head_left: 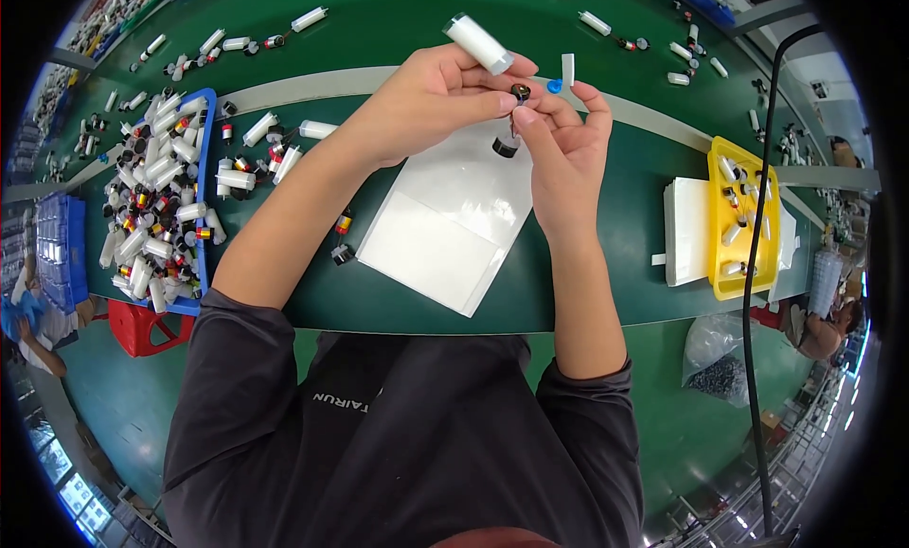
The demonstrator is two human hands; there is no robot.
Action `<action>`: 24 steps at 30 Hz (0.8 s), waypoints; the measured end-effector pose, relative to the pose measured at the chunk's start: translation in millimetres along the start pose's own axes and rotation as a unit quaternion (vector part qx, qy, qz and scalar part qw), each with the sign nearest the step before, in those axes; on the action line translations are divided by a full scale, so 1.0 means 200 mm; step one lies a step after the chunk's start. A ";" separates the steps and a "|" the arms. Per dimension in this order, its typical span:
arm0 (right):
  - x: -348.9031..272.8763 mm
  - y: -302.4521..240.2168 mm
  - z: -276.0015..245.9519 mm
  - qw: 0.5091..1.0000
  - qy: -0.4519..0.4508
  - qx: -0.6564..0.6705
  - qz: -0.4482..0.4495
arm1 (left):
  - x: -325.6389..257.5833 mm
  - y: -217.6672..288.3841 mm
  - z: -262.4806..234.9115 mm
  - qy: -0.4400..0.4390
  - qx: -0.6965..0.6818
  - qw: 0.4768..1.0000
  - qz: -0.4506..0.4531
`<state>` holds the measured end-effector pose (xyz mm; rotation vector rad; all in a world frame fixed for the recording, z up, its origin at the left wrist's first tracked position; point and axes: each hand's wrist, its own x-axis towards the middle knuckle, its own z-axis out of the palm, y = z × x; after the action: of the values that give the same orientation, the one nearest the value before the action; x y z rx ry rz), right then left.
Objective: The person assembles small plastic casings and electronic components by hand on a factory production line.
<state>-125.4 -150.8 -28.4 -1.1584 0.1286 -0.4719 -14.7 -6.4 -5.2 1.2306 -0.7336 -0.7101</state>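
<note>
Both of my hands are raised over the green table (pixel 606 264), close together. My left hand (pixel 436 98) holds a white cylinder (pixel 478 44) between its fingers, and its thumb and forefinger pinch a small black part (pixel 520 92). My right hand (pixel 563 145) touches the same black part from below, and a thin white strip (pixel 567 70) with a small blue piece (pixel 553 87) beside it stands at its fingertips. A black ring-shaped part (pixel 506 147) lies just under the hands on a clear plastic bag (pixel 450 221).
A blue tray (pixel 202 183) heaped with white cylinders and small red-and-black parts sits at the left. A yellow tray (pixel 743 221) with several parts stands at the right beside a white stack (pixel 684 231). Loose parts (pixel 341 235) lie near my left forearm. A black cable (pixel 753 264) hangs at the right.
</note>
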 end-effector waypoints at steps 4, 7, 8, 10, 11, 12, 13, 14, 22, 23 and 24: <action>0.02 0.01 -0.03 0.995 0.007 -0.061 -0.077 | 0.01 -0.01 0.00 0.049 0.020 0.999 0.007; 0.02 -0.01 -0.05 0.990 0.034 -0.057 -0.120 | 0.01 0.00 0.01 0.060 0.022 0.998 0.007; 0.02 -0.02 -0.05 0.990 0.031 -0.077 -0.117 | 0.01 -0.01 0.01 0.059 0.021 0.998 0.005; 0.01 -0.07 -0.03 0.993 0.028 -0.082 -0.086 | 0.02 -0.01 0.01 0.061 0.064 0.996 0.006; 0.02 -0.08 -0.04 0.993 0.030 -0.081 -0.085 | 0.02 -0.02 0.01 0.061 0.064 0.996 0.003; 0.03 -0.09 -0.07 0.997 0.001 -0.071 -0.042 | 0.02 -0.02 0.01 0.058 0.070 0.996 0.009; 0.03 -0.10 -0.09 0.998 -0.026 -0.062 0.000 | 0.02 -0.02 0.01 0.054 0.075 0.996 0.015; 0.04 -0.09 -0.09 0.998 -0.023 -0.061 0.001 | 0.02 -0.03 0.01 0.052 0.075 0.996 0.013; 0.06 -0.07 -0.06 0.997 -0.005 -0.040 0.064 | 0.01 -0.06 0.02 0.037 0.109 0.993 0.004; 0.06 -0.07 -0.06 0.997 -0.004 -0.039 0.064 | 0.01 -0.06 0.02 0.037 0.109 0.993 0.003; 0.06 -0.07 -0.06 0.997 -0.004 -0.046 0.065 | 0.01 -0.05 0.02 0.038 0.106 0.994 0.004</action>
<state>-123.0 -170.6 -20.0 -1.2337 0.2198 -0.3494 -18.3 -12.9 -14.8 1.4395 -0.7658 -0.5852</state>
